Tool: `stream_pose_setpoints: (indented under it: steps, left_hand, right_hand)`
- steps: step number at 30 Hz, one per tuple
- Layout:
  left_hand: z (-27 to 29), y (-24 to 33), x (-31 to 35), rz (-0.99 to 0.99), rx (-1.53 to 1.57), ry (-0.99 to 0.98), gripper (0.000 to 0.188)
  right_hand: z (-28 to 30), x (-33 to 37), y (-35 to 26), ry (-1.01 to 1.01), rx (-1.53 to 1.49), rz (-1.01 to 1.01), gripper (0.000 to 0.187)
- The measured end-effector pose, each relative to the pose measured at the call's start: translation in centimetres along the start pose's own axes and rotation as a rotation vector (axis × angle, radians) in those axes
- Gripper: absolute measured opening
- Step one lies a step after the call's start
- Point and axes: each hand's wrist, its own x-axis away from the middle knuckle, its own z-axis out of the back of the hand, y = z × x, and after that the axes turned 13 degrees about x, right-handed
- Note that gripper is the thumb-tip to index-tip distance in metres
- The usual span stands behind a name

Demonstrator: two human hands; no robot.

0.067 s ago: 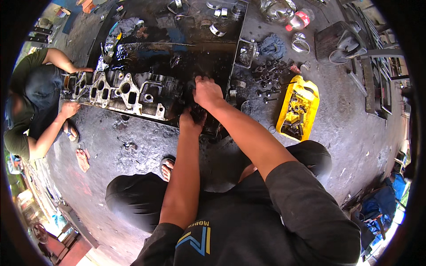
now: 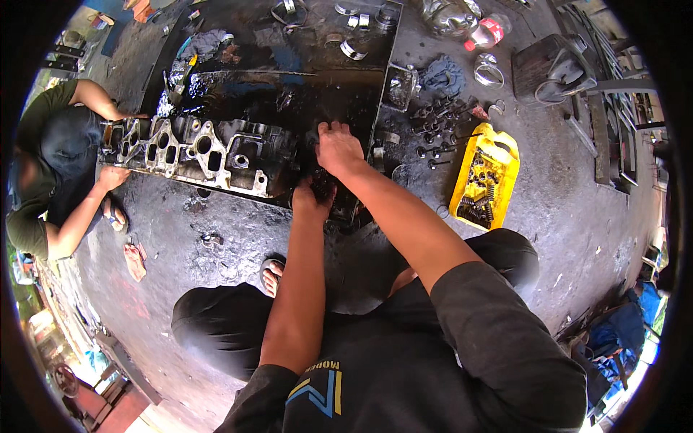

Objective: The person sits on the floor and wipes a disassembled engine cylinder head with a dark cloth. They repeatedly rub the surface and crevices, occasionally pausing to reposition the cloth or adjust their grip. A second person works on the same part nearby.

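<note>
A grimy metal cylinder head [image 2: 253, 146] lies across the near edge of an oily black tray [image 2: 253, 74]. At its right end my right hand [image 2: 339, 150] is closed with curled fingers over something dark. Just below and nearer to me, my left hand [image 2: 312, 196] is closed around a dark part, its thumb and fingers partly hidden in shadow. What either hand holds blends into the black surroundings, so its kind cannot be made out. At the left end of the cylinder head, a co-worker's hand [image 2: 114, 177] rests against the metal.
On my right a cut-open yellow jug [image 2: 509, 169] holds several springs. Several engine valves [image 2: 437, 151] lie beside it, near a blue rag [image 2: 442, 76]. Farther off are a plastic bottle [image 2: 489, 32] and a dark canister [image 2: 552, 68]. Yellow-handled pliers [image 2: 180, 78] lie in the tray.
</note>
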Motion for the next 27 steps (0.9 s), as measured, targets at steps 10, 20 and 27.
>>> stream_pose_setpoints:
  steps: [10, 20, 27]
  left_hand:
    - [-0.8, -0.2, 0.8, -0.117, -0.017, -0.01, 0.029]
    - [-2.8, 0.1, 2.0, -0.064, -0.019, -0.263, 0.041]
    - [-3.7, 0.1, 2.7, 0.09, -0.085, -0.207, 0.039]
  right_hand:
    - [0.0, 0.9, 1.2, -0.424, -0.309, -0.118, 0.067]
    - [1.9, 2.0, 1.0, -0.28, -0.238, 0.235, 0.051]
    - [1.0, 2.2, 1.2, -0.261, -0.192, 0.281, 0.033]
